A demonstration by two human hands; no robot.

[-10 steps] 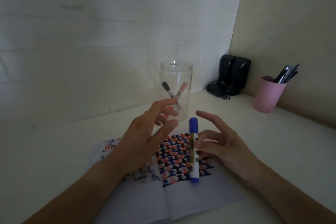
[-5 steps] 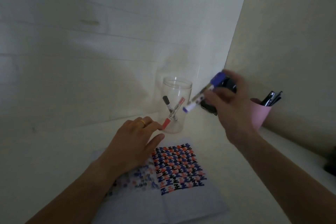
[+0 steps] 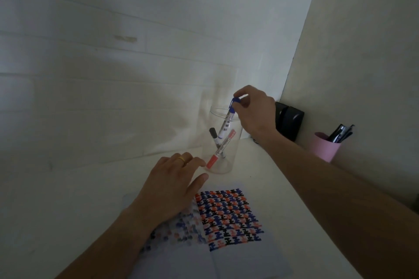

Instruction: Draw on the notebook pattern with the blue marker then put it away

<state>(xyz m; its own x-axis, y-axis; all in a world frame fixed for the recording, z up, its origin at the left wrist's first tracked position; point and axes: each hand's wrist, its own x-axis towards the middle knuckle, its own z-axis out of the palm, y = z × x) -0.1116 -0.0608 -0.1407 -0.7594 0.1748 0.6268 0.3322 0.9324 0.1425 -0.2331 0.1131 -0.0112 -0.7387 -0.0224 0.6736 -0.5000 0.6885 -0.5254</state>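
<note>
Right hand (image 3: 255,112) pinches blue marker (image 3: 226,121) by cap, tip down inside jar (image 3: 224,142) at frame centre. Left hand (image 3: 172,186) flat, fingers spread, empty, on notebook (image 3: 238,253).

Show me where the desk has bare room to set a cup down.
Free: the desk left of the left hand and the clear jar, up to the wall; also the strip between the right forearm and the pink cup. Crowded: the notebook in front, and the back corner with the black speaker.
</note>
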